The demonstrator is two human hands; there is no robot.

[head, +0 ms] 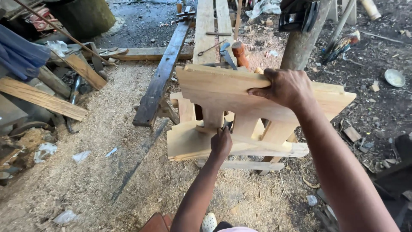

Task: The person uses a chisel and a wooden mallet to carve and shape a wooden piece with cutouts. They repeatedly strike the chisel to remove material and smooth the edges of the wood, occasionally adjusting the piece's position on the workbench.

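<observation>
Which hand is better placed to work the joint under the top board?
Probably the left hand: it is already down at the posts under the top board, apparently holding a small dark tool. The right hand is gripping the board's upper edge.

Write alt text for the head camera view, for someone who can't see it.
A person's right hand grips the top board of a pale wooden frame, while the left hand reaches between its slats. Sawdust covers the ground.

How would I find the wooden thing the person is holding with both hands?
Look at the sawdust floor beside the long dark beam. The pale wooden frame stands there, the right hand gripping its top board and the left hand reaching between its uprights. Only it is joined from fresh, light boards.
</observation>
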